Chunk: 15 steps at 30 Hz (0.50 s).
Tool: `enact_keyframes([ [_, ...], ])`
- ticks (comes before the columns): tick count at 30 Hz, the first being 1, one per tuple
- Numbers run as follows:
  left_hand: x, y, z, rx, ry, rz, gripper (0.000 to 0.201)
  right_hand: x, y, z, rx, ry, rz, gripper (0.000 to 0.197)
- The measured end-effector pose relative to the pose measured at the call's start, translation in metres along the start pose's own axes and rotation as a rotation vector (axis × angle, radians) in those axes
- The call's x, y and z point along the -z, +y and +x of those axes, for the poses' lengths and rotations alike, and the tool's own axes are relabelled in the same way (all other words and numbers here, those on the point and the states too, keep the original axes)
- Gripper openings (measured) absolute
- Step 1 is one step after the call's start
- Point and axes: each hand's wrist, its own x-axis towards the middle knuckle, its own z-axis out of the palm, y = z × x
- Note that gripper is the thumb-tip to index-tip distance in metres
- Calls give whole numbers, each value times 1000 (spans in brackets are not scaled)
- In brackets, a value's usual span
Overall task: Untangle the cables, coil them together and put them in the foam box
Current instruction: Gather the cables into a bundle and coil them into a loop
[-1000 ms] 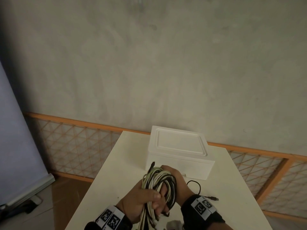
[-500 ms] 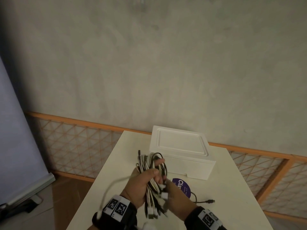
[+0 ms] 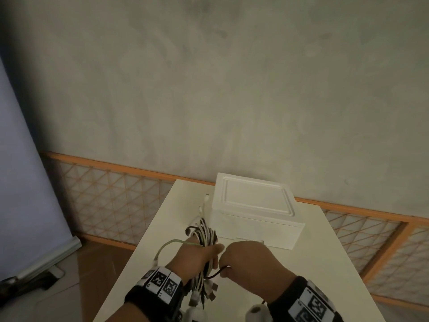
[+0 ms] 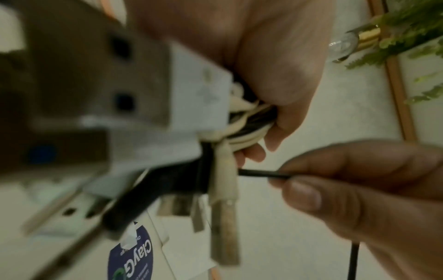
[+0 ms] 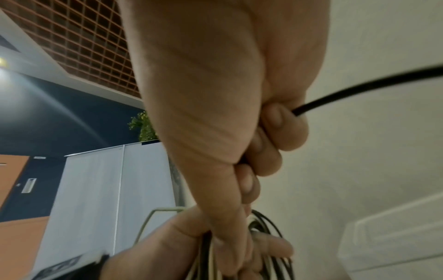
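Observation:
A coil of white and black cables (image 3: 203, 235) is gripped in my left hand (image 3: 197, 257) above the white table (image 3: 313, 263). Its fingers curl round the bundle (image 4: 246, 123), and several plugs (image 3: 206, 293) dangle below the fist. My right hand (image 3: 246, 263) sits just right of it and pinches a thin black cable (image 4: 263, 173) that runs out of the bundle; the same black cable (image 5: 359, 89) leaves its curled fingers. The white foam box (image 3: 253, 212), lid on, stands behind the hands.
A thin white cable end (image 3: 204, 201) lies on the table left of the box. A purple round label (image 4: 131, 261) shows below the bundle. An orange-framed lattice railing (image 3: 111, 194) runs behind the table, with a grey wall above.
The right hand has moved up beside the left and now pinches the black cable. The bundle has shifted forward toward the box, and a white loop now swings out to the left.

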Motion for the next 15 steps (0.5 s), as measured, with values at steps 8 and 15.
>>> enact_keyframes([
  [8,0,-11,-2,2,-285,-27,40,14,11,-6,171,417,-3,15],
  [15,-3,8,-11,25,-550,331,20,15,2,-8,483,430,-166,11],
])
